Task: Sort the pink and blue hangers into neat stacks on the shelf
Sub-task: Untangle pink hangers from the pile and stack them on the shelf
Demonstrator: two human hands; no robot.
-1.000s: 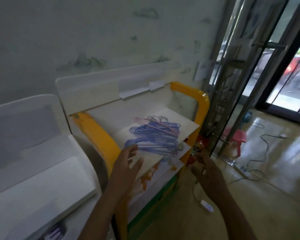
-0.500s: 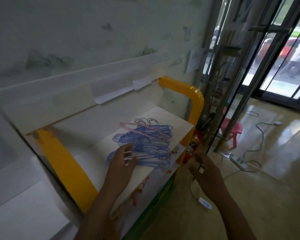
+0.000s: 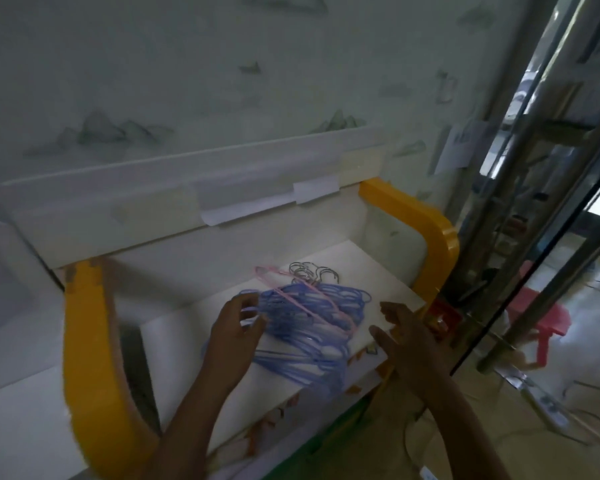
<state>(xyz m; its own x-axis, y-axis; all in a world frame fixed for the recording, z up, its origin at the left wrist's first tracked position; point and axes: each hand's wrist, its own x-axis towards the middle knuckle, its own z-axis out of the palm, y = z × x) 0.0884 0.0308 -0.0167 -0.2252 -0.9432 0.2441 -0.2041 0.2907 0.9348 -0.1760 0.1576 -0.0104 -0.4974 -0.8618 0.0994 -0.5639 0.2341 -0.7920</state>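
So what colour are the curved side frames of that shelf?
Bright yellow-orange. The head view shows both side frames, with the white shelf between them.

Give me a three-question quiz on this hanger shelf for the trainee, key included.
1. True or false: the pink hanger lies on top of the blue hangers.
2. Which hand's fingers touch the blue pile? A) left hand B) right hand C) both
3. Fill in: the shelf has ____ side rails.

Key: 1 true. 2 A; the right hand hovers open beside the pile at the shelf's front edge. 3 yellow.
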